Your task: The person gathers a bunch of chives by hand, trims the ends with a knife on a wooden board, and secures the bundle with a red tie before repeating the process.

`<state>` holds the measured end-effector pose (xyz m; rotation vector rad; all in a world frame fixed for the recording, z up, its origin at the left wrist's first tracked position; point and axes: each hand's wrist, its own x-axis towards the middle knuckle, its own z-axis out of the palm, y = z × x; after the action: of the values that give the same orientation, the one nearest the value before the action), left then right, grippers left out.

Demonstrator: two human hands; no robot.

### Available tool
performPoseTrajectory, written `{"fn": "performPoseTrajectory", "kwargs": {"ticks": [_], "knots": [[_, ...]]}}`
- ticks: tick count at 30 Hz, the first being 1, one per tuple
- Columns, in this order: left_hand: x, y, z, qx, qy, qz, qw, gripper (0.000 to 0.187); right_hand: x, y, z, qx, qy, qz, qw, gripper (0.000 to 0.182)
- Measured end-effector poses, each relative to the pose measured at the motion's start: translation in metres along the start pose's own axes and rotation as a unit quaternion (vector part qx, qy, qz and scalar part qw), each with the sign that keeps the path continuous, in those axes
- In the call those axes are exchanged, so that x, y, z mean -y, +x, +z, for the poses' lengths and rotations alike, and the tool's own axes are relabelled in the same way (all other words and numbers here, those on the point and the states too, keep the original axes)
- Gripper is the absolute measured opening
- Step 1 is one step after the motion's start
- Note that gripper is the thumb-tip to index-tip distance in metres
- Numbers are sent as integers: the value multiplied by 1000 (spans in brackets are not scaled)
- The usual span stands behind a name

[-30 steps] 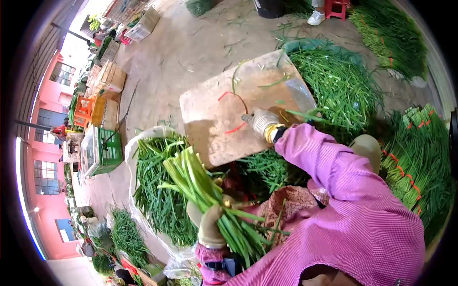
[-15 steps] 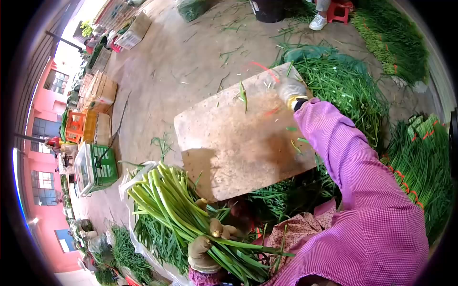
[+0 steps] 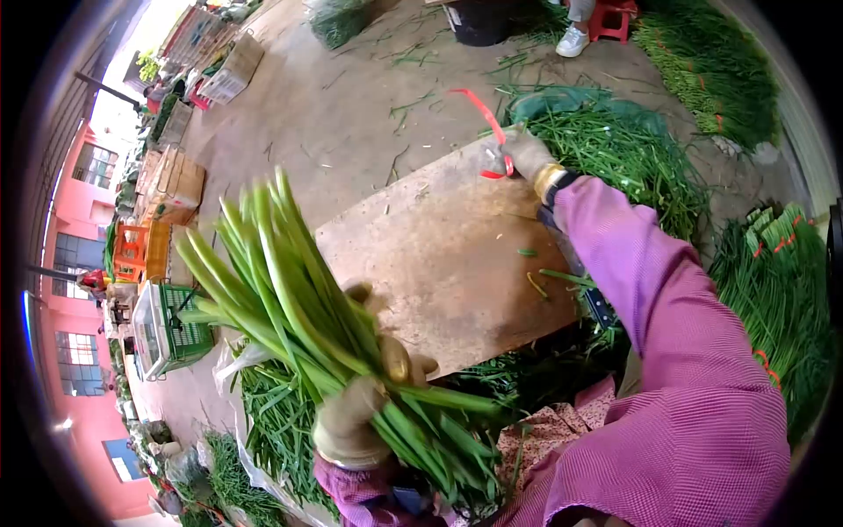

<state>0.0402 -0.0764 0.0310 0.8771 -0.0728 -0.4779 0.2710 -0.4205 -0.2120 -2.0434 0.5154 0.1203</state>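
Gloved, my left hand (image 3: 358, 420) is wrapped round a thick bunch of green stalks (image 3: 294, 290), whose pale ends point up and left over the near-left edge of a worn board (image 3: 439, 255). At the board's far right corner, my right hand (image 3: 525, 155), also gloved, has its fingers closed on a red strip (image 3: 481, 110). One end of the strip sticks up and left, with a short piece below the fingers. A few loose green bits lie on the board's right part.
Heaped greens in a net (image 3: 615, 140) lie beyond my right hand. Tied green bundles (image 3: 773, 299) lie at the right. A green crate (image 3: 184, 329) and an orange stool (image 3: 132, 250) stand left. A person's shoe (image 3: 572, 41) is near a red stool (image 3: 612, 19).
The stalk bunch has risen and swung up over the board's left side with my left hand. My right hand has moved slightly up and left, and the loose stalk on the board's far part is gone.
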Motion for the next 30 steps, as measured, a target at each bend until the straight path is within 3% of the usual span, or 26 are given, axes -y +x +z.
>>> {"fn": "performPoseTrajectory", "kwargs": {"ticks": [1, 2, 4, 6, 7, 8, 9, 10, 14, 15, 16, 17, 18, 19, 20, 21, 22, 23, 24, 26, 27, 28, 30], "knots": [[-12, 15, 3, -4, 69, 6, 998, 89, 11, -35, -1, 45, 158, 78, 983, 29], [-21, 32, 8, -7, 138, 12, 990, 87, 24, -87, 1, 87, 312, 152, 934, 29], [-36, 62, 42, -42, 274, 63, 959, 67, 27, -155, -2, 174, 318, 94, 927, 26], [-56, 90, 78, -46, 489, 57, 869, 42, 28, -175, 11, 275, 257, 247, 893, 23], [-56, 111, 73, -7, 558, 140, 818, 42, 12, -182, 22, 296, 312, 252, 867, 21], [-53, 131, 65, 32, 619, 221, 753, 42, -4, -184, 35, 317, 365, 255, 837, 20], [-46, 142, 68, 34, 672, 305, 674, 44, -5, -182, 43, 315, 292, 286, 856, 21], [-40, 154, 65, 51, 704, 354, 613, 44, -14, -177, 57, 338, 302, 300, 839, 23], [14, 177, 12, 36, 912, 362, 191, 44, -17, -193, 82, 295, 370, 321, 820, 25], [38, 181, -14, 54, 934, 289, 205, 51, -22, -199, 87, 290, 372, 301, 828, 26], [59, 187, -41, 114, 915, 252, 293, 58, -27, -203, 92, 286, 373, 283, 836, 28], [89, 181, -68, 69, 950, 210, 219, 60, -46, -182, 114, 363, 262, 328, 832, 28], [111, 182, -97, 91, 952, 175, 233, 62, -33, -192, 112, 288, 219, 324, 874, 26], [140, 190, -139, 93, 964, 124, 214, 65, -30, -205, 107, 258, 306, 300, 866, 26], [146, 182, -141, 101, 958, 53, 262, 73, -30, -214, 104, 227, 389, 276, 849, 26], [149, 176, -144, 87, 940, 45, 327, 77, -24, -215, 106, 207, 390, 308, 843, 26], [149, 173, -146, 72, 917, 38, 389, 81, -34, -215, 112, 212, 409, 295, 837, 29], [143, 168, -138, 61, 911, 29, 407, 86, -35, -213, 107, 243, 381, 292, 843, 30], [137, 166, -128, 68, 886, -3, 459, 95, -34, -211, 102, 275, 351, 289, 847, 31], [129, 157, -112, 93, 893, -35, 439, 102, -28, -214, 102, 247, 374, 278, 850, 28], [135, 154, -119, 97, 895, 14, 435, 106, -24, -218, 103, 217, 398, 266, 851, 25], [138, 154, -119, 93, 912, 23, 400, 104, -22, -217, 98, 242, 360, 287, 854, 21], [141, 144, -114, 83, 909, 30, 408, 101, -16, -224, 77, 298, 237, 232, 895, 21]]}}
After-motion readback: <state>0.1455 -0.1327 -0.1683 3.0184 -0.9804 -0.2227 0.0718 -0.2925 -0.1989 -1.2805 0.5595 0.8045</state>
